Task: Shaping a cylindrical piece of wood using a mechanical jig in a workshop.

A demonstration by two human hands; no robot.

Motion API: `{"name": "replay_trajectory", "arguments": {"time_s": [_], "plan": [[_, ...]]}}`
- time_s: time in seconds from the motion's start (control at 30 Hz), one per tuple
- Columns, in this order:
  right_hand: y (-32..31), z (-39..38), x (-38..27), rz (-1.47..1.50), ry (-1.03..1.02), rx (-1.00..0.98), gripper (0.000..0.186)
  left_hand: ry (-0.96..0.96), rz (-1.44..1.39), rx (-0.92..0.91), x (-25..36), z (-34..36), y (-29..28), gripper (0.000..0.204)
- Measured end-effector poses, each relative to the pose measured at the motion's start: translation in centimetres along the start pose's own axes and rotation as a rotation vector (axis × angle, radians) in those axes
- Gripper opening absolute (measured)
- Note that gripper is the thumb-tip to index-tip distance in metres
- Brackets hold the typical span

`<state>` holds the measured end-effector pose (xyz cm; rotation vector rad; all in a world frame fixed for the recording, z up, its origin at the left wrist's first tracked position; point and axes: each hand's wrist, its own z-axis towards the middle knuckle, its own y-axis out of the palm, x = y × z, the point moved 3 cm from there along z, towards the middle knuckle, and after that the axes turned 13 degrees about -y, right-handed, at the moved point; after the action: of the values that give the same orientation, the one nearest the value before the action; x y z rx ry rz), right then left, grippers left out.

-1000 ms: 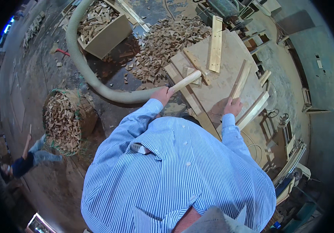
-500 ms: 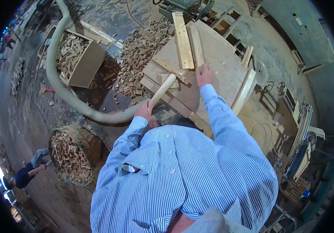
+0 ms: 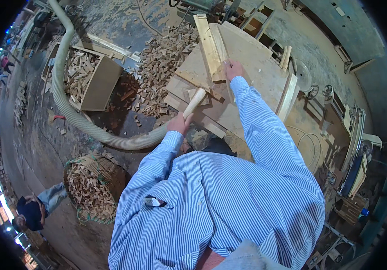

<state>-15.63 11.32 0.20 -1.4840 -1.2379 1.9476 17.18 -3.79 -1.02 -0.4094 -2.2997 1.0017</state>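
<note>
My left hand (image 3: 179, 123) is closed around a pale, rounded wooden stick (image 3: 195, 102). Its far end lies over the near left part of the worktable (image 3: 257, 58), beside a small wood block (image 3: 192, 95). Farther out, my right hand (image 3: 234, 70) has its fingers closed at the near part of a pale wooden strip (image 3: 219, 42). That strip lies along the right side of a longer yellowish board (image 3: 208, 50) with small dark marks. My fingers partly hide the strip's near end.
A ribbed hose (image 3: 63, 85) curves round the left to the table. Cut wood pieces (image 3: 162, 67) are heaped beyond it. A tilted wooden box (image 3: 101, 85) and a woven basket (image 3: 117, 175) hold more. A person (image 3: 31, 211) is at the far left.
My right hand and the wooden strip have shifted left, closing the gap to the longer board. My left hand has moved right, and the stick now points more steeply away from me.
</note>
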Motion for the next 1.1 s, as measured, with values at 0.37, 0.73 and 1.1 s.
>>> {"name": "replay_trajectory", "arguments": {"time_s": [0.37,0.73,1.1], "plan": [[1.4,3.0,3.8,0.087,-0.073,0.081,0.036,0.049,0.052,0.030,2.1,0.7,0.1,0.057],[-0.7,7.3,5.3,0.145,-0.115,0.117,0.031,0.076,0.061,0.031,6.8,3.8,0.3,0.054],[-2.8,14.1,9.1,0.109,-0.031,0.078,0.032,0.075,0.083,0.047,13.8,8.3,0.8,0.056]]}}
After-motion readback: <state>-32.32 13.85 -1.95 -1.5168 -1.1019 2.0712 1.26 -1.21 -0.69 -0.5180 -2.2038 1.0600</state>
